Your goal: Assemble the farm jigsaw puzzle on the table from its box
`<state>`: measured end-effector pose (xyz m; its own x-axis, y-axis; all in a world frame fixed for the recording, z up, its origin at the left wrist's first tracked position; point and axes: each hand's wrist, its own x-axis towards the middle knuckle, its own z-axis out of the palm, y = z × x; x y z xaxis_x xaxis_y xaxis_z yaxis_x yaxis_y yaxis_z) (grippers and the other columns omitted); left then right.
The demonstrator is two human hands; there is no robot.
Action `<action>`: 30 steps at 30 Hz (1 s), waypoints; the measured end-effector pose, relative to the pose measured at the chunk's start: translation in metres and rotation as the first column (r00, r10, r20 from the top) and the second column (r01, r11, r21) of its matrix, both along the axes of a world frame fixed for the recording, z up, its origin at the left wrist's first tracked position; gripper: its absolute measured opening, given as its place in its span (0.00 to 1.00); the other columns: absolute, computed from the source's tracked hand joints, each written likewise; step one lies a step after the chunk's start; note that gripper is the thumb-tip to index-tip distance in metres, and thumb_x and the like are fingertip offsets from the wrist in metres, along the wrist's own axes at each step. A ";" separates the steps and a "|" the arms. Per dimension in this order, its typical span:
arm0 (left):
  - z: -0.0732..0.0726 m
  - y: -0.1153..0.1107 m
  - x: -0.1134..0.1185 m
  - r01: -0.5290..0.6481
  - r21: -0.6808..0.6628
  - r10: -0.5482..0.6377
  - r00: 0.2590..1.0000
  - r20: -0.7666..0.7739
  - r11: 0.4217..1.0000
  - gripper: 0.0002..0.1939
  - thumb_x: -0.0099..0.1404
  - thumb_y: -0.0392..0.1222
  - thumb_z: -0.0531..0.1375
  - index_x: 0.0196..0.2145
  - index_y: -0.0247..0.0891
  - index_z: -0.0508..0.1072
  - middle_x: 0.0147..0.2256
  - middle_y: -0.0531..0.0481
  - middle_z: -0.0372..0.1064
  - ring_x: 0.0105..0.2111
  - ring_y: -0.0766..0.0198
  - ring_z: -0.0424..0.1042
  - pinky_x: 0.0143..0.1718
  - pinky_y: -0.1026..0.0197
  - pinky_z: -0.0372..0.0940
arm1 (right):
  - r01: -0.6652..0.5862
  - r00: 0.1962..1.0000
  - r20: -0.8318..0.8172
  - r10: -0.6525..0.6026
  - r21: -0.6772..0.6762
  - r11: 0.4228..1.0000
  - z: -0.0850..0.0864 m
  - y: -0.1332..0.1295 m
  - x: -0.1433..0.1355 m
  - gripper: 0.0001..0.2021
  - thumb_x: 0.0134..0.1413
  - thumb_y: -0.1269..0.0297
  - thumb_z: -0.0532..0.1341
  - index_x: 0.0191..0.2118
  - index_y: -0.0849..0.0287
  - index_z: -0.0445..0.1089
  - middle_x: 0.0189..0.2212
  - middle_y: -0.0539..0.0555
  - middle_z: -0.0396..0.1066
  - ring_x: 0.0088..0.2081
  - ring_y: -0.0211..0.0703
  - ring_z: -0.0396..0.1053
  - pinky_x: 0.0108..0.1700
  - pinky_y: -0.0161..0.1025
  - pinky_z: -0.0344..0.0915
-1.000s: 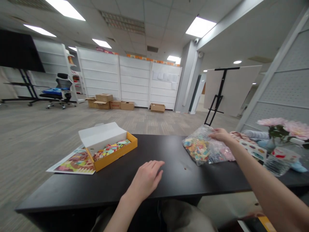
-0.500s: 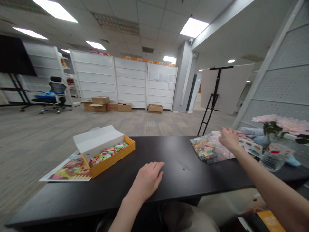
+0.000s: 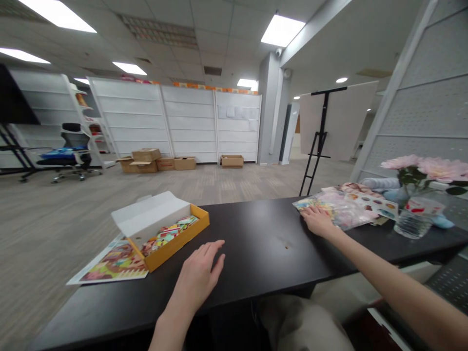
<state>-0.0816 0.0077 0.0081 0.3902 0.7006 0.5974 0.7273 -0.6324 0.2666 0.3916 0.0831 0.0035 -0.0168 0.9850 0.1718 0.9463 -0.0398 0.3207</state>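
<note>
My right hand lies on the near left part of a clear plastic bag, its fingers stretched over the colourful pieces inside. My left hand hovers over or rests on the black table's near side, thumb apart from the fingers, holding nothing. To its left stands an open yellow box with a raised white lid, full of small colourful flat pieces. A printed picture sheet sticks out from under the box.
On the right, a white card with coloured ovals lies by the bag. Beyond it stand a clear plastic cup and pink flowers. A black easel rises behind the table. Cardboard boxes sit along the far wall.
My right hand has come from the bag's far right end to its near left part, and the bag lies flatter. My left hand has shifted left, towards the box. The view has turned slightly.
</note>
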 end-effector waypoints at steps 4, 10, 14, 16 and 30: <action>0.004 -0.009 -0.031 -0.058 0.023 0.057 0.998 0.020 0.998 0.14 0.71 0.38 0.55 0.53 0.42 0.69 0.47 0.47 0.75 0.46 0.57 0.75 0.48 0.54 0.71 | 0.013 1.000 0.011 -0.013 -0.006 1.000 -0.001 -0.002 0.033 0.24 0.57 0.74 0.51 0.55 0.58 0.75 0.59 0.68 0.67 0.61 0.64 0.60 0.60 0.60 0.55; 0.003 -0.016 -0.065 -0.333 0.181 0.328 0.943 0.058 0.925 0.12 0.70 0.37 0.56 0.49 0.40 0.73 0.53 0.41 0.71 0.56 0.50 0.68 0.59 0.46 0.62 | 0.013 1.000 -0.002 -0.013 0.036 0.999 -0.009 0.008 0.050 0.18 0.60 0.71 0.53 0.46 0.60 0.79 0.55 0.75 0.68 0.57 0.66 0.65 0.54 0.60 0.58; -0.004 -0.010 -0.081 -0.588 0.175 0.587 0.807 0.062 0.790 0.15 0.67 0.36 0.57 0.52 0.37 0.72 0.55 0.38 0.70 0.60 0.43 0.63 0.60 0.40 0.58 | -0.036 0.999 0.004 0.036 0.131 0.991 -0.003 0.015 0.015 0.15 0.61 0.66 0.55 0.44 0.61 0.79 0.58 0.76 0.65 0.59 0.69 0.62 0.53 0.61 0.60; -0.006 -0.005 -0.084 -0.638 0.120 0.641 0.767 0.022 0.760 0.18 0.66 0.35 0.58 0.53 0.35 0.71 0.55 0.37 0.71 0.59 0.43 0.63 0.59 0.41 0.60 | -0.082 0.996 -0.001 0.084 0.222 0.972 0.002 0.017 -0.015 0.16 0.61 0.64 0.55 0.47 0.59 0.78 0.61 0.72 0.64 0.61 0.70 0.60 0.54 0.61 0.62; 0.001 0.005 -0.082 -0.683 -0.073 0.687 0.726 0.038 0.727 0.09 0.66 0.35 0.58 0.42 0.41 0.76 0.46 0.43 0.75 0.51 0.52 0.71 0.47 0.53 0.70 | -0.237 0.778 -0.435 0.454 0.466 0.852 0.033 0.005 -0.206 0.14 0.61 0.61 0.56 0.44 0.57 0.78 0.54 0.64 0.70 0.56 0.59 0.66 0.57 0.56 0.64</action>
